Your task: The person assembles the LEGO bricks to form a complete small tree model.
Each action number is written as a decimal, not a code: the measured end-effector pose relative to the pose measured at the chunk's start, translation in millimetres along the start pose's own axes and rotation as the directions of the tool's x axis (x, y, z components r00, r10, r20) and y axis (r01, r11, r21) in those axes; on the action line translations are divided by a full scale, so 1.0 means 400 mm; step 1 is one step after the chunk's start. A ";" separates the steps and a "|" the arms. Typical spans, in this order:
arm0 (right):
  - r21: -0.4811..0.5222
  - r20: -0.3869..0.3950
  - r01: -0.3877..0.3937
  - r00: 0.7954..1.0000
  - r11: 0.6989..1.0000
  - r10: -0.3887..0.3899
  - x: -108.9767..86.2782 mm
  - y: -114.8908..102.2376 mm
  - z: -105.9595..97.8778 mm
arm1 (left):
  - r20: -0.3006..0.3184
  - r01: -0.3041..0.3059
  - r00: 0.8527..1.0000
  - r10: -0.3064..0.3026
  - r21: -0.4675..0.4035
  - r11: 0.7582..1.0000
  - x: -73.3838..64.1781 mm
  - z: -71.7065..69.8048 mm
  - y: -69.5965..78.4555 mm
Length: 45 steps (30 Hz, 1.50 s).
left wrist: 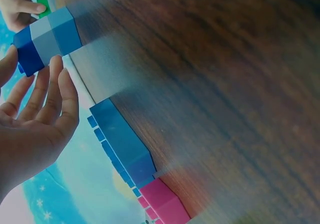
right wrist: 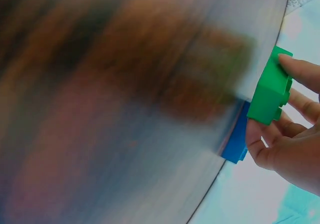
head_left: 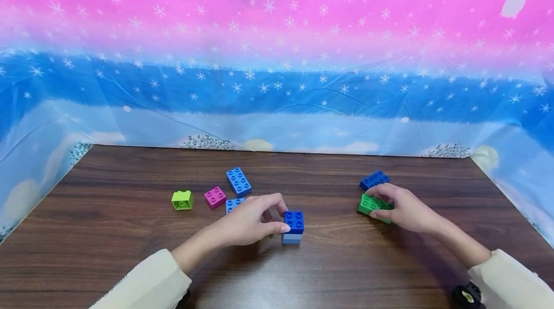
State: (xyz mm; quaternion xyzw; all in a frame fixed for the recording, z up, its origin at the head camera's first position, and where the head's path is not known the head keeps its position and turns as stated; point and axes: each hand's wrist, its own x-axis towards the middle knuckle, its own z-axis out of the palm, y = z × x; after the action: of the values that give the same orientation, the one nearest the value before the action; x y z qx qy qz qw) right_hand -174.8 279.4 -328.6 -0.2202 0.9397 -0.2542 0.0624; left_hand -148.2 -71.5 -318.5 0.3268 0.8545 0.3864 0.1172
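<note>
At the middle of the table stands a small stack of bricks, with a dark blue brick (head_left: 294, 221) on top and a light blue-grey brick (head_left: 292, 238) beneath. A blue layer (left wrist: 65, 30) forms its base in the left wrist view. My left hand (head_left: 248, 220) pinches the top brick from its left side, thumb in front and index finger behind. To the right, my right hand (head_left: 409, 210) grips a green brick (right wrist: 270, 86) between thumb and fingers. Just behind the green brick lies a dark blue eight-stud brick (head_left: 374, 180); part of it is hidden.
On the left lie a lime green brick (head_left: 182, 200) tipped on its side, a pink brick (head_left: 215, 198) and a blue eight-stud brick (head_left: 238, 181). Another blue brick (head_left: 233, 204) is partly covered by my left hand. A patterned cloth (head_left: 277, 83) hangs behind the brown table (head_left: 337, 275).
</note>
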 end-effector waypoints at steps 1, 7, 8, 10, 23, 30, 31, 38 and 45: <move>-0.004 -0.002 0.010 1.000 1.000 -0.010 0.002 -0.005 -0.001 | 0.000 0.001 1.000 -0.001 -0.001 1.000 0.000 0.000 0.000; 0.003 0.000 0.095 0.996 0.996 -0.095 0.017 -0.033 0.004 | 0.002 0.007 1.000 -0.007 -0.006 1.000 0.000 0.001 -0.001; 0.014 0.005 0.109 0.994 0.994 -0.110 0.020 -0.038 0.006 | 0.002 0.008 1.000 -0.008 -0.007 1.000 0.000 0.001 -0.001; 0.041 0.014 0.135 0.991 0.990 -0.136 0.026 -0.050 0.009 | 0.002 0.008 1.000 -0.008 -0.007 1.000 -0.001 0.001 -0.001; 0.154 0.060 0.262 0.960 0.953 -0.274 0.068 -0.167 0.021 | 0.001 0.009 1.000 -0.009 -0.001 1.000 -0.001 0.002 -0.002; 0.172 0.076 0.310 0.942 0.935 -0.327 0.080 -0.220 0.031 | 0.003 0.002 1.000 -0.002 -0.006 1.000 0.001 0.002 -0.005; 0.179 0.080 0.313 0.940 0.933 -0.331 0.081 -0.226 0.034 | 0.004 0.001 1.000 -0.001 -0.008 1.000 0.001 0.002 -0.006; 0.207 0.111 0.334 0.926 0.920 -0.361 0.089 -0.250 0.049 | 0.010 -0.002 1.000 0.002 -0.022 1.000 0.002 0.000 -0.005; 0.219 0.116 0.365 0.911 0.905 -0.395 0.096 -0.257 0.058 | 0.010 -0.014 1.000 0.014 -0.027 1.000 0.001 -0.001 -0.004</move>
State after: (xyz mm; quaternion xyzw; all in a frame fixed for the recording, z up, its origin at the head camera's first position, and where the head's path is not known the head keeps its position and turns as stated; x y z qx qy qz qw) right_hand -164.6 172.6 -296.8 -0.4118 0.8416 -0.3328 0.1067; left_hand -149.4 -72.1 -319.5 0.3331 0.8462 0.3972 0.1234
